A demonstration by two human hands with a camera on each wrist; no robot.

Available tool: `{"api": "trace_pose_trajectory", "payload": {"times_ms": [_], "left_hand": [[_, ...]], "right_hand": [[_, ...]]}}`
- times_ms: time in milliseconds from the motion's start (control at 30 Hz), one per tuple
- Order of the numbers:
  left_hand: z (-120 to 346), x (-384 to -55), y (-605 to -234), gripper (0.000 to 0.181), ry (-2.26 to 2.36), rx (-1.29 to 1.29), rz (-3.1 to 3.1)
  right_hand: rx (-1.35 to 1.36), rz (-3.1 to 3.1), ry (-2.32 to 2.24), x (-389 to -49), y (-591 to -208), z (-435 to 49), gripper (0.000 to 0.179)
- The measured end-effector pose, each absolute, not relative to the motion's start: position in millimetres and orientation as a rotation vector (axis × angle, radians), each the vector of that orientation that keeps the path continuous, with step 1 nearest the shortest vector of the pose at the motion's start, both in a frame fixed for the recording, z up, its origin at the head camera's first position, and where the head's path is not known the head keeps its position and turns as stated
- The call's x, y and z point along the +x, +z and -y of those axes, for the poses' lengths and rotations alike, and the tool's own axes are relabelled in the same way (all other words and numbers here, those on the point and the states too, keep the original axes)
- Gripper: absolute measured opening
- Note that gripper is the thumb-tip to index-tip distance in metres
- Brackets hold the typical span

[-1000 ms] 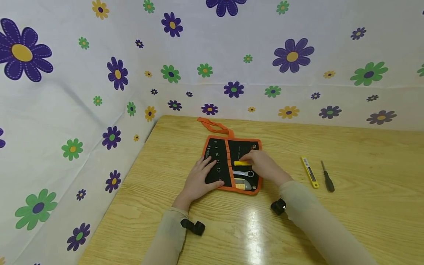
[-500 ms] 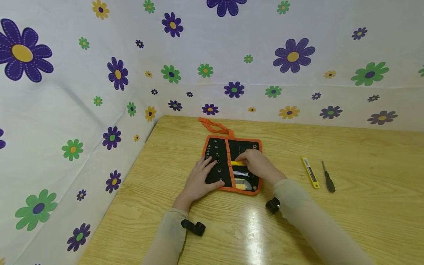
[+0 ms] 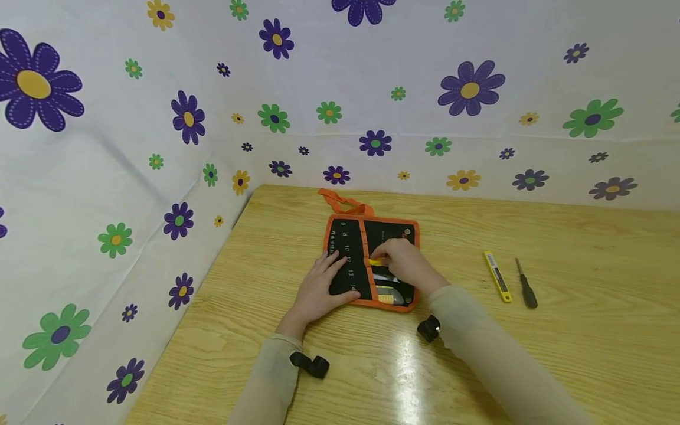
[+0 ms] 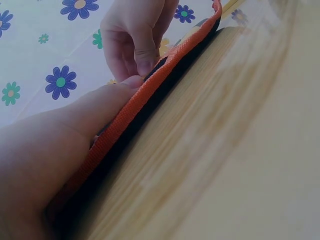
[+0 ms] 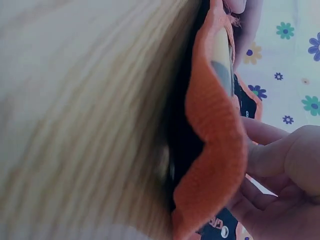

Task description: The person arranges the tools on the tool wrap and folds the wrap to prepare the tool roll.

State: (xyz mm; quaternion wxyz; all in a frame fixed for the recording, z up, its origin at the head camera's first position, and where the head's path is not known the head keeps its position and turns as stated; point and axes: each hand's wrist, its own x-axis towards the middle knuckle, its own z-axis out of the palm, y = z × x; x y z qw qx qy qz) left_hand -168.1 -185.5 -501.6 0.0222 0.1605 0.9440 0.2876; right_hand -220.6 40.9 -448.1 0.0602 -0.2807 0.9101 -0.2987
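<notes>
A black tool pouch with orange edging and numbered pockets lies spread on the table. My left hand rests on its left part, fingers spread and thumb along the near edge. With thumb and fingers my right hand pinches a short yellow stick-like piece, its left end at the orange pocket edge; the rest is covered, so its kind cannot be told. Below it, a wrench sits in a pocket, partly behind the right hand. A yellow-and-grey tool fills the nearest pocket.
Right of the pouch lie a flat yellow tool with a label and a screwdriver with a dark handle. An orange strap trails behind the pouch. A flowered cloth hangs behind and left of the wooden table.
My right hand has moved left with the yellow piece, and less of the piece shows outside the pocket. The pouch's far edge has shifted slightly. My left hand has stayed in place.
</notes>
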Motion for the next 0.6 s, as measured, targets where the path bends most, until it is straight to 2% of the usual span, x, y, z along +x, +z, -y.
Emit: {"api": "trace_pose_trajectory", "payload": {"times_ms": [400, 600], "left_hand": [[186, -166, -500, 0.086, 0.944, 0.522, -2.926], [186, -167, -500, 0.087, 0.917, 0.512, -2.925]], "right_hand": [[-0.781, -2.774, -0.989, -223, -454, -29, 0.019], [-0.823, -2.699, -1.036, -223, -452, -39, 0.020]]}}
